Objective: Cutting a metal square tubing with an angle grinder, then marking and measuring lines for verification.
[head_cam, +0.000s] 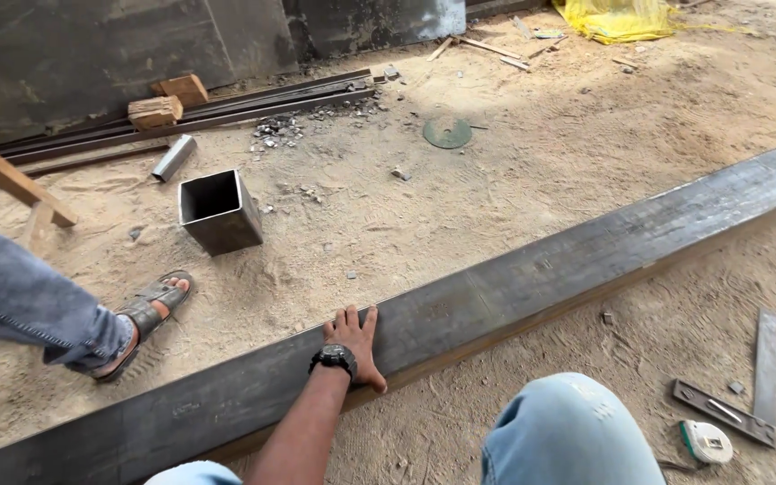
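Left hand (pixel 357 346), wearing a wristwatch (pixel 335 357), lies flat with fingers (pixel 353 319) extended and close together, grasping nothing, palm pressed on the long dark steel beam (pixel 532 274) lying diagonally across the sandy floor (pixel 424 207).

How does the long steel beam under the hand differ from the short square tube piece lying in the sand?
The beam is very long, running diagonally across the whole view; the tube piece is a short offcut. The beam lies flat with its ends out of frame; the tube piece shows its open, hollow end facing up. A hand with a wristwatch rests flat on the beam; nothing touches the tube piece. Both are dark, dusty steel on the sandy floor.
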